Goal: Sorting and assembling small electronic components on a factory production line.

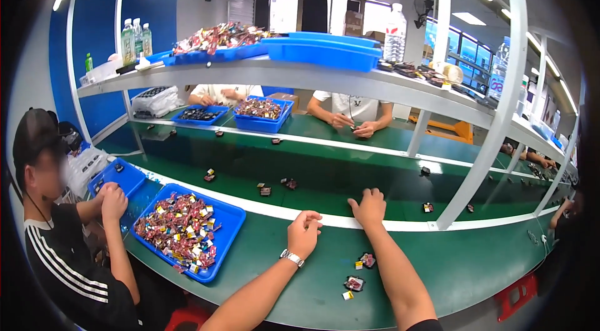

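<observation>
Small wrapped pieces [354,283], 3 or 4 in number, are recorded on the green bench [475,268] nearest the camera, between the 2 forearms and behind both sets of fingers, toward the person. No long axis can be told; the pieces are squat and blurred.

Right hand [369,207]: laid flat, fingers together and extended, tips resting at the white strip [400,225] along the conveyor's near edge. Nothing is gripped. The pieces lie just beside its forearm, so this hand is judged the nearer.

Left hand [304,234]: wristwatch [292,258] worn; fingers curled loosely inward. Whether a small item is pinched cannot be told.

Blue tray [226,217]: heaped with mixed red, yellow and white wrapped pieces, placed left of the left fingers, near but apart.

Dark conveyor belt [325,175]: scattered single pieces carried beyond the fingertips.

A seated co-worker in a black shirt [62,256] is noted far left; 2 more people are seen across the belt.
</observation>
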`<state>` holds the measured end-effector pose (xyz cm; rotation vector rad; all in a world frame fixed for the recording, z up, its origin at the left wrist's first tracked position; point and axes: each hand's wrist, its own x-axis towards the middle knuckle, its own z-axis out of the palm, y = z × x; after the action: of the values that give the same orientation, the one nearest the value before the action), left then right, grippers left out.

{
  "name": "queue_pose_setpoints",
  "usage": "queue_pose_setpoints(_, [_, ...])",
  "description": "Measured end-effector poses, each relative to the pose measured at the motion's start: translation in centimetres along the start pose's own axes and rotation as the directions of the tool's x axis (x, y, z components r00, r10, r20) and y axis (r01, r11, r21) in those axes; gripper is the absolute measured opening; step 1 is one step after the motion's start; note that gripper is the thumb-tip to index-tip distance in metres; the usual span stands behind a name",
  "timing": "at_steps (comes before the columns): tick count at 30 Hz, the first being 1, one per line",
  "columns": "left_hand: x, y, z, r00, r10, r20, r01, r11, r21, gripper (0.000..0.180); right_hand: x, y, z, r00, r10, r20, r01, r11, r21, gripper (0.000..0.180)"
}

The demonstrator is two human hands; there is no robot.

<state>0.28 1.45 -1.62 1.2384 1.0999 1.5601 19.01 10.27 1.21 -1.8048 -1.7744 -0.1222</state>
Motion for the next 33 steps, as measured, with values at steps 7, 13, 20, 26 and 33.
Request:
queue_pose_setpoints(7, [0.6,0.2,-0.2,0.938,0.256,-0.234,-0.196,0.948,0.253,0.007,3.2,-9.5,8.6,0.981,-0.162,0.107,0.116,0.931,0.346,0.063])
queue_pose_setpoints(13, [0.8,-0.6,-0.6,0.955,0.193,-0.225,-0.14,0.963,0.232,0.007,3.4,-11.9,11.1,0.986,-0.113,0.121,0.074,0.955,0.287,0.06])
queue_pose_setpoints(20, [1.6,-1.1,-1.6,0.97,-0.068,-0.235,0.059,0.997,-0.046,0.009,0.4,-5.7,1.0,0.911,-0.361,0.198,0.116,0.687,0.718,0.057])
queue_pose_setpoints(26, [1.0,2.0,-2.4,0.712,-0.35,0.608,0.477,0.877,-0.055,0.04,-7.0,-1.6,-7.3,0.787,-0.567,0.244,0.304,0.7,0.647,0.061])
queue_pose_setpoints(33, [-0.4,1.7,-0.6,0.673,-0.374,0.638,0.521,0.852,-0.05,0.036,-10.0,0.3,-7.4,0.823,-0.561,0.087,0.408,0.691,0.597,0.041])
